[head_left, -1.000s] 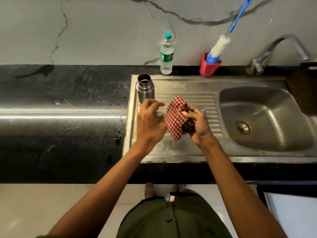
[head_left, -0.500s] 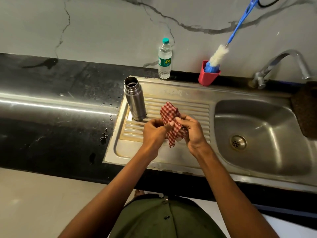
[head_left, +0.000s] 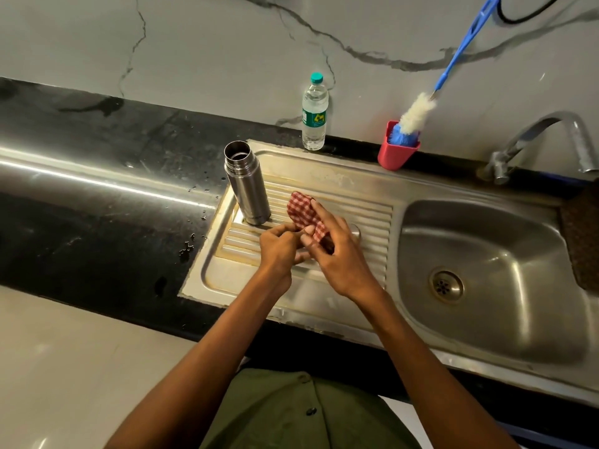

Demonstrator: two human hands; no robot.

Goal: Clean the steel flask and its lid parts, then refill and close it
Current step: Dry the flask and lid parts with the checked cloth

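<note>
Both my hands meet at the middle of the frame over the ribbed drainboard (head_left: pixel 366 218): my right hand (head_left: pixel 343 254) curls around the red checked cloth (head_left: pixel 303 212), my left hand (head_left: pixel 278 251) pinches its lower edge. Whether a lid part sits inside, I cannot tell. The steel flask (head_left: pixel 248 184) stands upright and uncapped, just left of the cloth. A water bottle (head_left: pixel 313 115) stands on the black worktop (head_left: pixel 97 189) behind.

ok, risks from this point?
1. The open steel flask stands uncapped on the ribbed drainboard just beyond the left hand; a stray knock could tip it.
2. Both hands work the checked cloth; whatever small part is inside is hidden and could slip toward the sink basin.
</note>
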